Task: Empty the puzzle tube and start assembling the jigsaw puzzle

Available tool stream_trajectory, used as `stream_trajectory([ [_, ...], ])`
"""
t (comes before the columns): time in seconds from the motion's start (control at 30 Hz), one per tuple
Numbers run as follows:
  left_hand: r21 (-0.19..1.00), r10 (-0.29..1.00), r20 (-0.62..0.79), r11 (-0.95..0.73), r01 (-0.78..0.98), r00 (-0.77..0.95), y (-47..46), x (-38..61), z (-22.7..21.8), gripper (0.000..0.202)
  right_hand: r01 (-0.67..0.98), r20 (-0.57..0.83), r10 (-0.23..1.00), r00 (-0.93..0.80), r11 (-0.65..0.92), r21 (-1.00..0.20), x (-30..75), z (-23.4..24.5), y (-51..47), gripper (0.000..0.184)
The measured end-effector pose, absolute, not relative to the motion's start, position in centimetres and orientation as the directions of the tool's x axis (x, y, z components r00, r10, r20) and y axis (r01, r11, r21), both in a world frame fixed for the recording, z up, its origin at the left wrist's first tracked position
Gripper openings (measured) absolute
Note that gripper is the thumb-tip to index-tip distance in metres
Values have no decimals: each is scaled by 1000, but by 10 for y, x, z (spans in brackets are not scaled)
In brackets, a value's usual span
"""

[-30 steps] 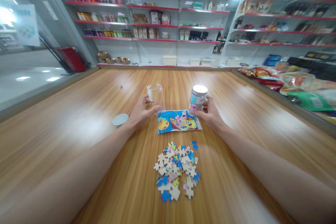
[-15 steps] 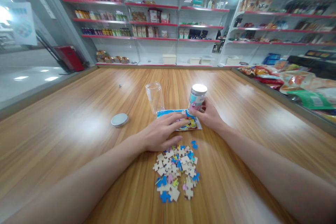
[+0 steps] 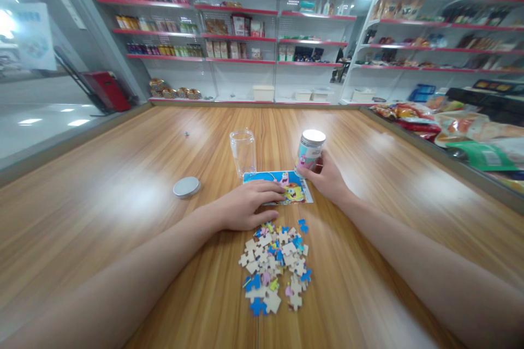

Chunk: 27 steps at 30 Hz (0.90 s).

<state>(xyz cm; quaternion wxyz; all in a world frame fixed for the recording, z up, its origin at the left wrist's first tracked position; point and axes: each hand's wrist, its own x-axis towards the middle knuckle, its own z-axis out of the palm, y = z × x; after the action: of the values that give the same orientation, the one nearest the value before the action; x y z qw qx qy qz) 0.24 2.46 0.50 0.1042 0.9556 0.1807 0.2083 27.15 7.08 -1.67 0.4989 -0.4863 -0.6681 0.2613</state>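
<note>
Both hands are over the middle of the surface (image 3: 135, 212). Lying palm down, fingers loosely spread and slightly bent, the left hand (image 3: 245, 205) covers part of a picture sheet (image 3: 295, 192) and grips nothing. Curled around the side of a labelled jar (image 3: 310, 154), the right hand (image 3: 329, 179) holds it with the thumb low on the front.

This jar is a short cylinder with a smooth, shiny metal lid and a glossy wrap in pale blue, pink and white. It is just beyond the sheet, towards the surface's far edge; whether its base touches down is hard to tell. The sheet is thin, flat and rectangular, printed bright blue with yellow and pink cartoon figures.

Left of the labelled jar, a clear jar (image 3: 243, 152) stands uncapped, its see-through walls catching light. Nearer the surface's left edge lies a round, matt grey lid (image 3: 186, 187). On the near side of the sheet, jigsaw pieces (image 3: 271, 264) form a loose heap, knobbed and notched, many bare beige, others printed blue, yellow or pink.
</note>
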Motion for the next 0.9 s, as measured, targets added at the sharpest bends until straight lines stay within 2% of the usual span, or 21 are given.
stream_trajectory([
  [0.17,267,354,416,-928,259,838,27,-2,2,36,385,407,913,-25,385,-839,271,-16,69,60],
  [0.3,251,351,582,-935,249,733,25,-2,5,28,338,409,911,-42,398,-853,272,-17,69,65],
  [0.47,221,398,807,-888,403,436,25,-7,6,12,327,396,917,-45,388,-862,273,-18,68,67],
  [0.57,276,402,904,-807,523,144,28,-14,3,23,323,394,918,-41,385,-865,273,-17,68,68],
  [0.63,354,428,904,-743,568,-4,30,-18,2,29,307,394,918,-43,387,-869,273,-17,68,69],
  [0.77,490,494,851,-631,602,-175,35,-22,2,36,274,404,914,-44,400,-874,273,-17,69,70],
  [0.9,568,504,813,-575,589,-292,42,-24,0,29,277,406,913,-39,400,-874,272,-17,69,69],
])
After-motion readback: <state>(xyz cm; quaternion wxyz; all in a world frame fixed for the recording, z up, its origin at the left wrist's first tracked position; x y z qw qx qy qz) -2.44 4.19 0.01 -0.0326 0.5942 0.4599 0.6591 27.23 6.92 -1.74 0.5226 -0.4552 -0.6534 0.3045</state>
